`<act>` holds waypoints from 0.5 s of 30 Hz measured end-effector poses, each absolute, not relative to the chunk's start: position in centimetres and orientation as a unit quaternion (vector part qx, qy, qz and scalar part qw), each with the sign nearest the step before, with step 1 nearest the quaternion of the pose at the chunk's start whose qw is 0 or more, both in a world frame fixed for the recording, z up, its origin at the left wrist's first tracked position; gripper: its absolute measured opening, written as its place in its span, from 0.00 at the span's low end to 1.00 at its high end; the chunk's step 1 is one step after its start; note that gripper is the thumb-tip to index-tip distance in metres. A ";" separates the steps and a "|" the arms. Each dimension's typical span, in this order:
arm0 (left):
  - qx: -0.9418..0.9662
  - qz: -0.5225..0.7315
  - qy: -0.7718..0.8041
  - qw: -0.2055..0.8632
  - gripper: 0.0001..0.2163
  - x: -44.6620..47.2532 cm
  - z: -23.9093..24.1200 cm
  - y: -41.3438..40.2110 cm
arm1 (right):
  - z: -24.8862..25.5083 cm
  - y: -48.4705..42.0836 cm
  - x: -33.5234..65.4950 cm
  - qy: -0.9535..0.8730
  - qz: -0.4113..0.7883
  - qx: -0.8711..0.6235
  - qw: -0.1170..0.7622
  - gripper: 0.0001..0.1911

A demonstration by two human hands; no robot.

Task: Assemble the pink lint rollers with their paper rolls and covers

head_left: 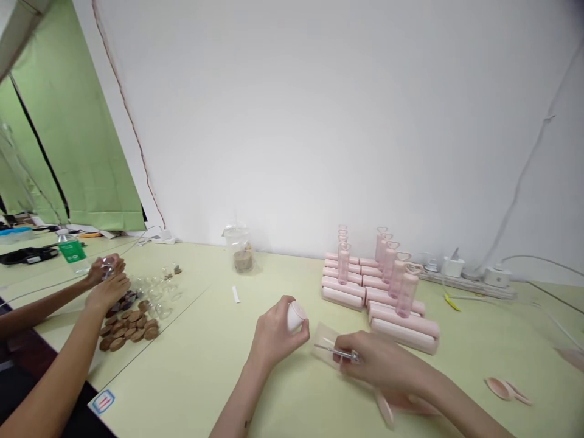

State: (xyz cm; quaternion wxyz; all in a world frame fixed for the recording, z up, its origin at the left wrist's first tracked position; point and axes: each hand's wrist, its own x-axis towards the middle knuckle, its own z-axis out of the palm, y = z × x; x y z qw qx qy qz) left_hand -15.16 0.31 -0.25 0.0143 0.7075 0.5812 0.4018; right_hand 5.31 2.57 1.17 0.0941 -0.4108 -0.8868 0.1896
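Now | left fingers [301, 336] grasping white piece [296, 314], right fingers [354, 342] gripping metal tool [343, 353], near side of pink cases [382, 297] | probably two-handed tool step; next move needs piece steady

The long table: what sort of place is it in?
Perhaps a small workshop: the right hand holds a metal tool, pink cases lie in rows on the table, and brown discs are heaped at the left.
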 end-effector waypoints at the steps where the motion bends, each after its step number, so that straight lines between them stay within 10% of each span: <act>1: 0.711 0.399 0.579 0.005 0.12 -15.1 -0.4 0.4 | 1.5 2.2 5.4 -0.877 0.220 -0.413 0.108 0.09; 7: 0.775 0.324 0.536 -0.084 0.15 -14.1 -1.2 0.4 | 2.4 1.7 3.8 -0.765 0.319 -0.452 0.330 0.17; 15: 0.822 0.285 0.457 -0.185 0.13 -13.2 -1.2 0.0 | 1.5 1.7 2.7 -0.758 0.369 -0.407 0.350 0.11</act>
